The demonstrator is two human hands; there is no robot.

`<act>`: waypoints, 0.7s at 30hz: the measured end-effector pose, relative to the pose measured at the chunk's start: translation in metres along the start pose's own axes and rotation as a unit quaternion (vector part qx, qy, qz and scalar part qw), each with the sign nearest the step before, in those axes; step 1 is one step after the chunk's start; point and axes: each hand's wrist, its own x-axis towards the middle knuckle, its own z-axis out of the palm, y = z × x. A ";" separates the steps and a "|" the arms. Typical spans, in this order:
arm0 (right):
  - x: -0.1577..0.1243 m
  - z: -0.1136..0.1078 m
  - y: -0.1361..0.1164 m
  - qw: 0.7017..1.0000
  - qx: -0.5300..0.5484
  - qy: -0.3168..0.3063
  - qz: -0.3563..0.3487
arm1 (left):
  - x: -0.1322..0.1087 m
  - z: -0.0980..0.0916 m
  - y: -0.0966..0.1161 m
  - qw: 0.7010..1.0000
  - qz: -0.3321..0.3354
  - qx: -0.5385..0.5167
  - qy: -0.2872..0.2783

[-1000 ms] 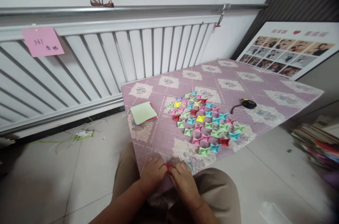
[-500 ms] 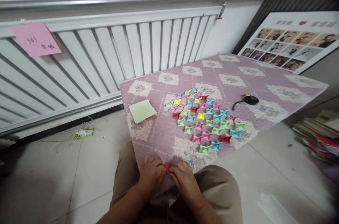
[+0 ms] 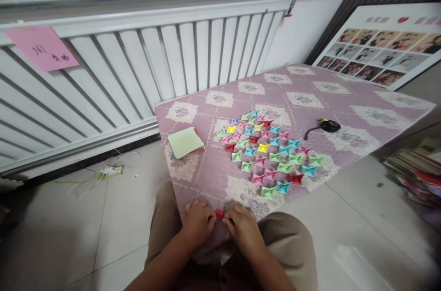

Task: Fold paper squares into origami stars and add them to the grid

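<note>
I have the left hand (image 3: 199,224) and right hand (image 3: 243,226) pinching red folded paper (image 3: 219,214) between them over the floral tablecloth (image 3: 212,174).

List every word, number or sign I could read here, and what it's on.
"361": handwritten on the pink note; the characters beside it are too blurred to read.
A red heart: on the photo board; the pink heading around it is illegible.
</note>
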 end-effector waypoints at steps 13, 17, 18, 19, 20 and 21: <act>0.009 -0.009 -0.005 0.998 -0.031 -0.047 0.022 | 0.011 -0.021 0.007 0.995 -0.019 0.058 -0.075; 0.010 -0.010 -0.010 0.997 -0.046 -0.046 0.045 | 0.016 -0.025 0.010 0.992 -0.015 0.083 -0.097; 0.010 -0.009 -0.010 0.996 -0.050 -0.045 0.050 | 0.017 -0.026 0.011 0.991 -0.014 0.090 -0.101; 0.011 -0.009 -0.011 0.996 -0.054 -0.045 0.054 | 0.018 -0.027 0.012 0.990 -0.013 0.095 -0.105; 0.011 -0.009 -0.012 0.996 -0.057 -0.045 0.057 | 0.019 -0.028 0.013 0.989 -0.011 0.099 -0.110; 0.011 -0.008 -0.012 0.995 -0.060 -0.045 0.059 | 0.020 -0.029 0.013 0.988 -0.009 0.103 -0.116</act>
